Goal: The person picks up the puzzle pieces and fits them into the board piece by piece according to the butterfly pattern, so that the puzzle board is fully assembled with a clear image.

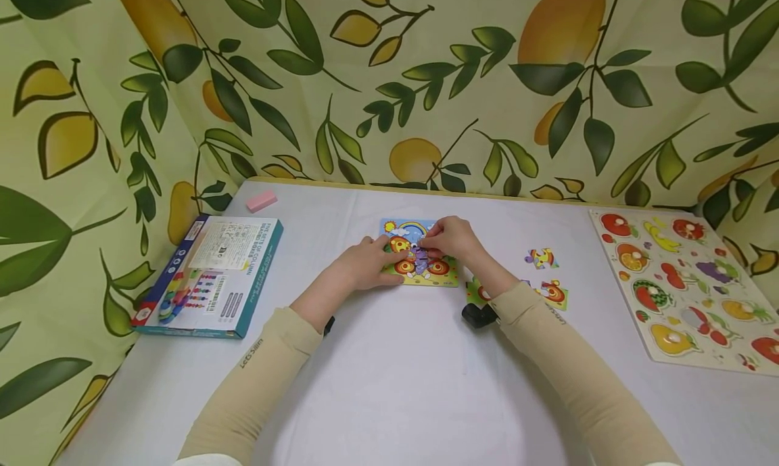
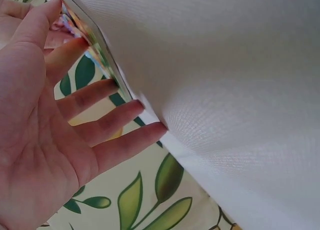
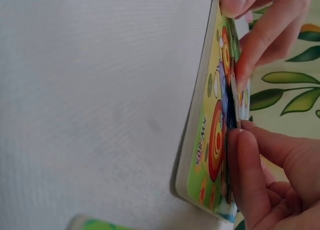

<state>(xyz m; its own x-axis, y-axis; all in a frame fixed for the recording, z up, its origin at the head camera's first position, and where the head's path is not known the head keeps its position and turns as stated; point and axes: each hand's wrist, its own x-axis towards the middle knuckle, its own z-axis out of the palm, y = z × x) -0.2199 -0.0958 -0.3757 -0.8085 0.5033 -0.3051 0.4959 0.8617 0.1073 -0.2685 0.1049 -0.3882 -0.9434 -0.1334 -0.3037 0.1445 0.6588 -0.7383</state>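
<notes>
The puzzle board (image 1: 449, 279) lies on the table and carries a printed scene with a rainbow, a sun and a butterfly with orange wings. My left hand (image 1: 365, 263) is over its left side, fingers stretched out; in the left wrist view its fingertips rest along the board's edge. From the right, my right hand (image 1: 456, 239) reaches over the board's upper part, and its thumb and fingers pinch a puzzle piece (image 3: 235, 101). That piece tilts up from the board, with a dark gap under it. Its picture is mostly hidden by the fingers.
Loose puzzle pieces (image 1: 552, 293) lie right of the board, one (image 1: 541, 258) slightly farther back. A fruit board (image 1: 660, 304) stands at the far right. On the left are a boxed bead set (image 1: 213, 276) and a pink block (image 1: 262, 201). A patterned cloth hangs behind the table.
</notes>
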